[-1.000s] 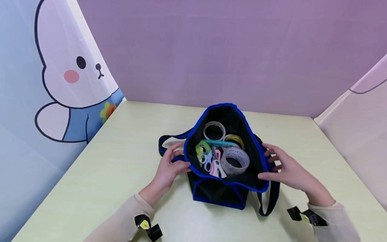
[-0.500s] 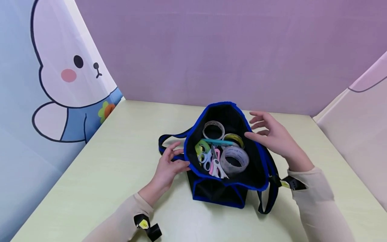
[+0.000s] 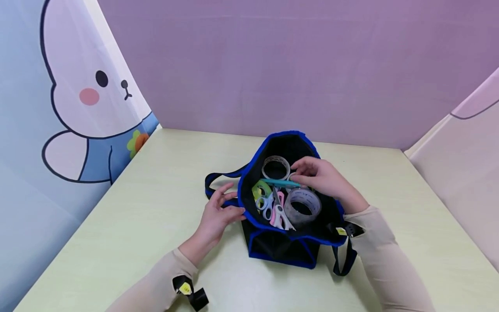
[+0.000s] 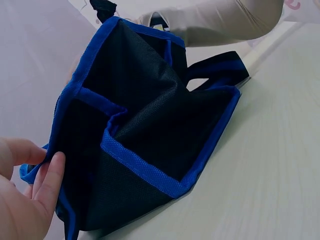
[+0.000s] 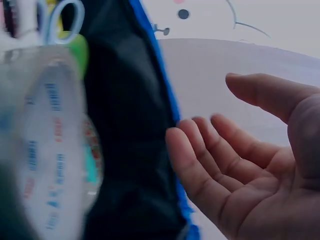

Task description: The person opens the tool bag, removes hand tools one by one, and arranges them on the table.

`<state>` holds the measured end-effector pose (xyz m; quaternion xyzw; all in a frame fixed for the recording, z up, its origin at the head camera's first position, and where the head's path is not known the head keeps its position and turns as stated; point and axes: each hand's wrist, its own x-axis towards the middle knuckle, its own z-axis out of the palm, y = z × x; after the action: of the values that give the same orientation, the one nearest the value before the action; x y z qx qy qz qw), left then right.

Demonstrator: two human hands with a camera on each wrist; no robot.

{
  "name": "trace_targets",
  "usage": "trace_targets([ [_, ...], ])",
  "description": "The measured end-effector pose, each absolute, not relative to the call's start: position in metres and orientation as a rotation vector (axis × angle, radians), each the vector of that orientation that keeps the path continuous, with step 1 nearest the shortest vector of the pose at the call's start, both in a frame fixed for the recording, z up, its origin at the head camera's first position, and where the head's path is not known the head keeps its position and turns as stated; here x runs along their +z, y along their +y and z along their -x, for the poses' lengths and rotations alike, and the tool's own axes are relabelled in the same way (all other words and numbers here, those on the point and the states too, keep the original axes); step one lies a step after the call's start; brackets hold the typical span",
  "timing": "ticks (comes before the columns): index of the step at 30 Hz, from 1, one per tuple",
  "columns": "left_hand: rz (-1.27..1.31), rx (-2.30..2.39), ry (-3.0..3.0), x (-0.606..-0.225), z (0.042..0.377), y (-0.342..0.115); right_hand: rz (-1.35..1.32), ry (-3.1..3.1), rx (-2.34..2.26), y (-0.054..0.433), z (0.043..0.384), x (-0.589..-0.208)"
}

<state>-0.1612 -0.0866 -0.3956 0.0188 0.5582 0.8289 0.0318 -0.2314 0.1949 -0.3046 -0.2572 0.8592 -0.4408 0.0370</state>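
A black fabric storage bag with blue trim (image 3: 282,255) stands on the table, its mouth facing up. Inside lie a large clear tape roll (image 3: 303,207), another tape roll (image 3: 276,168), a teal stick-like item (image 3: 280,183), a green tape dispenser (image 3: 260,189), and scissors with pale blue handles (image 3: 265,206) and white handles (image 3: 280,216). My left hand (image 3: 218,212) holds the bag's left rim between thumb and fingers. Over the bag's mouth hovers my right hand (image 3: 323,177), fingers loosely bent with nothing between them, covering the yellow tape roll. The right wrist view shows its palm (image 5: 255,200).
Carry straps stick out at the bag's left (image 3: 212,178) and right (image 3: 343,264). Behind the pale table (image 3: 175,160) hangs a purple cloth (image 3: 273,65), with a rabbit-print sheet (image 3: 78,143) on the left and a pale sheet (image 3: 464,173) on the right.
My right hand has left the bag's right rim, moved up, then leftward over the mouth toward the yellow tape roll. The left hand and the bag have stayed put.
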Motion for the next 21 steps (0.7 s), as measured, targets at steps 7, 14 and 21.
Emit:
trace_targets([
  [7,-0.074,2.544,1.722,-0.395,0.160,-0.087,0.687,2.463,-1.269,0.194,0.237,-0.326],
  [14,-0.059,2.523,1.762,-0.395,0.160,-0.086,0.655,2.385,-1.128,0.194,0.235,-0.335],
  [21,-0.027,2.527,1.750,-0.396,0.160,-0.086,0.581,2.329,-1.129,0.195,0.233,-0.337],
])
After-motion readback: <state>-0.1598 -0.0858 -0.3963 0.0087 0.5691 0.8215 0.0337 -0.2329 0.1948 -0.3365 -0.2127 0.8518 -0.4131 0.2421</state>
